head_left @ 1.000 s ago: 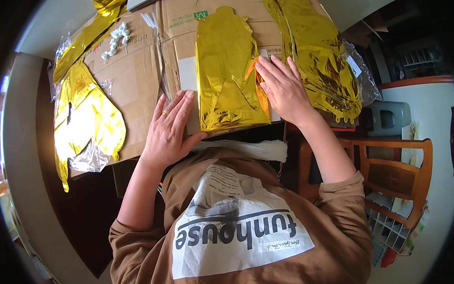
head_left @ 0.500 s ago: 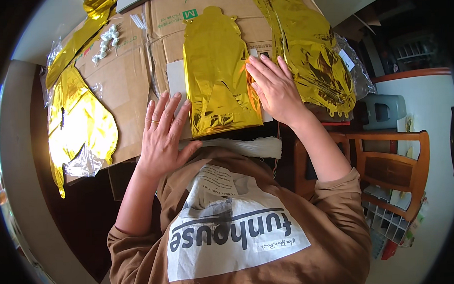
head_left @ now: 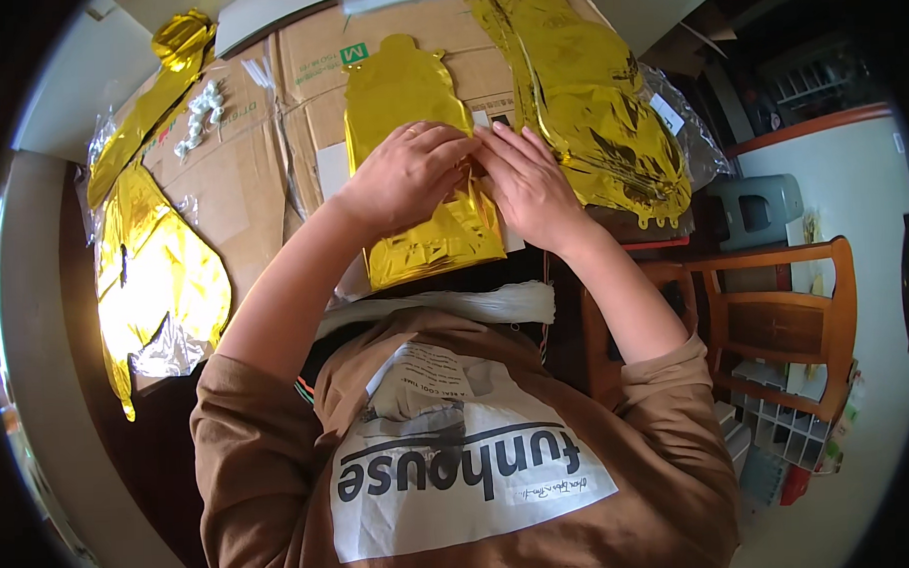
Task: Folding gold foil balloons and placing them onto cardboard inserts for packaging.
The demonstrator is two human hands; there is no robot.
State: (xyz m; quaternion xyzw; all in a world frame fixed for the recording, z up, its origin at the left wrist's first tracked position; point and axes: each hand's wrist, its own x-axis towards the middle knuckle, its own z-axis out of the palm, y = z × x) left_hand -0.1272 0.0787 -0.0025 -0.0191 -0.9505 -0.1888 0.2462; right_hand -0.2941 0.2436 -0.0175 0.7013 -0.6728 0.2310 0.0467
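Observation:
A flat, folded gold foil balloon (head_left: 396, 91) lies on the cardboard in front of me. My left hand (head_left: 411, 175) reaches across it, and its bent fingers close on the foil's right edge; the fingertips are partly hidden. Against that same edge lies my right hand (head_left: 531, 186), with its fingers stretched out and touching the left fingertips. Another stack of gold foil balloons (head_left: 619, 108) is spread beyond the right hand. On the left, a shiny gold foil piece (head_left: 163, 264) hangs over the cardboard's near edge.
Flattened cardboard (head_left: 241, 186) covers the work surface. A knotted white bundle (head_left: 200, 118) and thin white sticks (head_left: 259, 72) lie at the far left. A white strand bundle (head_left: 495, 305) crosses close to my body. To the right stand a wooden chair (head_left: 831, 321) and a grey stool (head_left: 787, 212).
My left hand has moved right and away from me, from the foil's left side to its right edge, its fingers bending. My right hand stays by that edge. The whole view has shifted slightly.

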